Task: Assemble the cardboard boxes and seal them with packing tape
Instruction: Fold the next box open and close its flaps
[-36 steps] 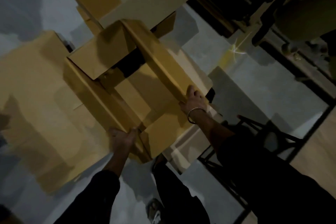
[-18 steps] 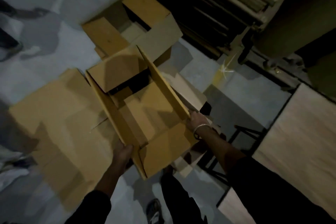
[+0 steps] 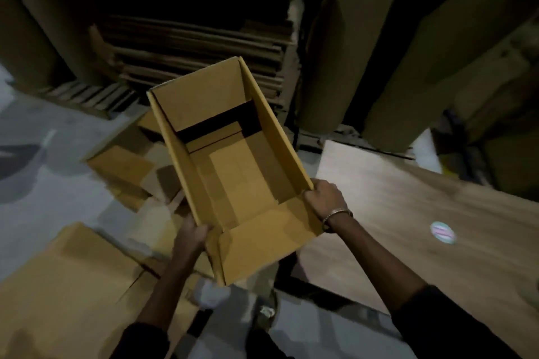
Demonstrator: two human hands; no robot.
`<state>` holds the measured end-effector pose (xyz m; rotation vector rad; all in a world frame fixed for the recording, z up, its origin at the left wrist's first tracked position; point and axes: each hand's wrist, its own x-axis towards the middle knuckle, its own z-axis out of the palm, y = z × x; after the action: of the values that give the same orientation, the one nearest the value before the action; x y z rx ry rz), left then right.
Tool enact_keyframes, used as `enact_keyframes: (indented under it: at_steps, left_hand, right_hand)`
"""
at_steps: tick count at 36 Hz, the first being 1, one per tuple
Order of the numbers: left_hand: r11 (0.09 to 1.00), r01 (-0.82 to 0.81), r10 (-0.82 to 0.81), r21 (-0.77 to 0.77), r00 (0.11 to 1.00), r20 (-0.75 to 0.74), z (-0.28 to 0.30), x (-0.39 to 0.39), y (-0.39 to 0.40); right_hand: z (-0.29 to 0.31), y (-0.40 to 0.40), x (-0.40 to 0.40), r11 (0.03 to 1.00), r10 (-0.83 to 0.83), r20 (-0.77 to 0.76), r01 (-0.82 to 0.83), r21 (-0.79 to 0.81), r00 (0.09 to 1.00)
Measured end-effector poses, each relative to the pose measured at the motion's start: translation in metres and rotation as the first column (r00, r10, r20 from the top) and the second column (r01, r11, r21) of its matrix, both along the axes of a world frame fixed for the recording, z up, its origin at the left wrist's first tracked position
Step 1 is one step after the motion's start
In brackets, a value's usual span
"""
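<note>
Held up at the centre of the frame: an open cardboard box (image 3: 233, 154), mouth toward the camera, near flap folded outward at the lower middle, dark gap showing across the far inner bottom where the flaps meet unevenly. Gripped at its near left corner by the left hand (image 3: 189, 237), fingers curled under the edge. Gripped at its near right corner by the right hand (image 3: 325, 198), fingers wrapped over the rim, a metal bangle (image 3: 338, 214) on the wrist. No printing or brand legible on the box. Lower left of the frame: flattened cardboard sheets (image 3: 67, 280) on a grey floor (image 3: 38, 183), more flat pieces just left of the box. Right of the frame: a pale wooden tabletop (image 3: 408, 213) with a small round sticker (image 3: 442, 232), its red-and-green markings too blurred to read. Upper middle: a dark stack of flat cardboard (image 3: 198, 46), flanked by large upright paper rolls (image 3: 344, 38).
</note>
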<state>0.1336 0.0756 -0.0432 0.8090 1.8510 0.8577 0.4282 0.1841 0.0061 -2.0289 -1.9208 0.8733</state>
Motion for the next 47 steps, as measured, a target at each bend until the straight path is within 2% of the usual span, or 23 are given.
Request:
enact_keyframes:
  at_steps: [4, 8, 14, 20, 24, 28, 32, 34, 38, 41, 44, 47]
  left_hand:
    - [0.986, 0.16, -0.158, 0.048, 0.986, -0.044, 0.024, 0.063, -0.005]
    - [0.964, 0.261, -0.257, 0.04, 0.963, -0.086, 0.036, 0.129, -0.003]
    - [0.893, 0.45, -0.436, -0.014, 0.858, -0.271, 0.041, 0.239, 0.0]
    - [0.809, 0.586, -0.567, -0.03, 0.767, -0.299, 0.027, 0.337, -0.002]
    - [0.78, 0.616, -0.62, -0.114, 0.733, -0.281, 0.01, 0.399, 0.0]
    - [0.772, 0.618, -0.635, -0.149, 0.732, -0.247, -0.007, 0.45, -0.007]
    - [0.777, 0.594, -0.629, -0.207, 0.743, -0.229, -0.025, 0.484, -0.011]
    - [0.813, 0.551, -0.583, -0.191, 0.777, -0.238, -0.025, 0.494, -0.019]
    - [0.894, 0.442, -0.448, -0.074, 0.871, -0.202, -0.01, 0.507, -0.033]
    - [0.954, 0.301, -0.3, -0.003, 0.949, -0.096, -0.007, 0.505, -0.042]
    - [0.984, 0.17, -0.174, -0.052, 0.981, -0.081, -0.022, 0.489, -0.045]
    - [0.981, 0.058, -0.069, -0.185, 0.996, -0.054, -0.036, 0.47, -0.047]
  right_hand:
    - [0.03, -0.054, 0.076, 0.981, -0.181, 0.009, 0.18, 0.07, 0.983]
    - [0.034, -0.101, 0.144, 0.949, -0.31, 0.021, 0.308, 0.06, 0.951]
    - [0.022, -0.165, 0.254, 0.869, -0.496, 0.035, 0.495, 0.012, 0.868]
    - [-0.006, -0.196, 0.349, 0.792, -0.608, 0.038, 0.609, -0.053, 0.793]
    - [-0.022, -0.204, 0.413, 0.78, -0.622, 0.032, 0.623, -0.059, 0.782]
    - [-0.038, -0.206, 0.47, 0.805, -0.585, 0.056, 0.587, -0.081, 0.809]
    - [-0.055, -0.202, 0.506, 0.841, -0.511, 0.149, 0.528, -0.118, 0.847]
    - [-0.054, -0.199, 0.514, 0.86, -0.499, 0.182, 0.51, -0.013, 0.847]
    - [-0.052, -0.186, 0.509, 0.878, -0.436, 0.228, 0.356, 0.318, 0.871]
    - [-0.053, -0.174, 0.486, 0.886, -0.293, 0.185, 0.193, 0.422, 0.938]
    - [-0.058, -0.165, 0.463, 0.957, -0.088, 0.19, 0.03, 0.288, 0.978]
    - [-0.07, -0.16, 0.456, 0.989, -0.002, 0.235, -0.032, 0.144, 0.972]
